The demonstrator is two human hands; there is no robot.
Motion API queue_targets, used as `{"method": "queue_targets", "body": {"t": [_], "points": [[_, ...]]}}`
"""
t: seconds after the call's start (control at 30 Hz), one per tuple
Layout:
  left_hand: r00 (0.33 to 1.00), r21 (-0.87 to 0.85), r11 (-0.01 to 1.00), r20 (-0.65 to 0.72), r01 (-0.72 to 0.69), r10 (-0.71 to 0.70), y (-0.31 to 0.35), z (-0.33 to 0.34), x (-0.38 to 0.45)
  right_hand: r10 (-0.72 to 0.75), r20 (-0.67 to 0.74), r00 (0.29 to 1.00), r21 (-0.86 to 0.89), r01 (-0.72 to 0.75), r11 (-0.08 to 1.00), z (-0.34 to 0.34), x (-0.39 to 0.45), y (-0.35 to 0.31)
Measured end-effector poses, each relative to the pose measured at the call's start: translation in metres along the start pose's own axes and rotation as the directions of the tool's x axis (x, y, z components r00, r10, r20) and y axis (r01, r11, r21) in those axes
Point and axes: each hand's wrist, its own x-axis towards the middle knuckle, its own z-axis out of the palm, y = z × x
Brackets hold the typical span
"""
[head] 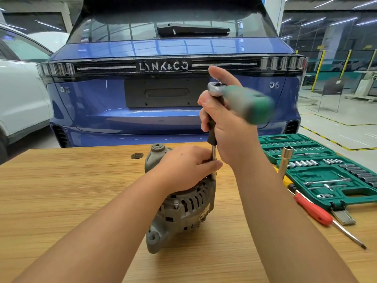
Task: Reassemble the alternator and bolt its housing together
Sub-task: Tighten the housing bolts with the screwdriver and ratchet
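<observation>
The alternator (183,203) is seen near the middle of the wooden table (61,190), with a mounting lug toward the near edge and the hex shaft end at the far side. The left hand (187,166) is laid over the top of the housing, fingers curled around the lower end of the extension bar (213,155), which stands upright at the right edge of the housing. Whether a socket sits on a bolt there cannot be told; the spot is hidden by the fingers.

The right hand (226,127) is clamped around the black grip of the extension, just below the ratchet (240,101). The ratchet head is at the top of the bar; its green handle points right and is blurred.

To the right on the table, an open green socket case (326,174) is noted, holding rows of sockets and bits. A long socket (285,160) leans upright at the left edge of the case. A red screwdriver (318,211) lies near the case, tip pointing to the near right.

Beyond the far table edge, the rear of a blue car (163,111) is seen, and part of a white car (20,99) at far left.
</observation>
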Motion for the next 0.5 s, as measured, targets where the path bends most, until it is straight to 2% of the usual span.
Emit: {"method": "queue_targets", "body": {"t": [0.17, 0.27, 0.37, 0.43, 0.5], "points": [[1.000, -0.003, 1.000, -0.004, -0.006, 0.006, 0.001, 0.000, 0.000, 0.223, 0.057, 0.973, 0.198, -0.230, 0.953, -0.004, 0.006, -0.012], [1.000, -0.004, 1.000, -0.006, 0.000, 0.000, 0.002, 0.000, 0.000, 0.313, 0.060, 0.948, 0.165, -0.319, 0.933, -0.007, 0.012, -0.014], [1.000, 0.005, 1.000, -0.011, 0.001, -0.001, 0.001, 0.001, 0.000, 0.232, 0.043, 0.972, 0.199, -0.235, 0.951, -0.007, 0.004, -0.009], [1.000, 0.028, 1.000, -0.005, -0.006, 0.006, 0.002, 0.001, 0.001, 0.202, -0.046, 0.978, 0.172, -0.192, 0.966, -0.005, 0.002, -0.007], [1.000, 0.057, 0.998, 0.010, -0.023, 0.023, 0.004, 0.002, 0.001, 0.185, -0.174, 0.967, 0.071, -0.175, 0.982, -0.006, 0.005, -0.005]]}}
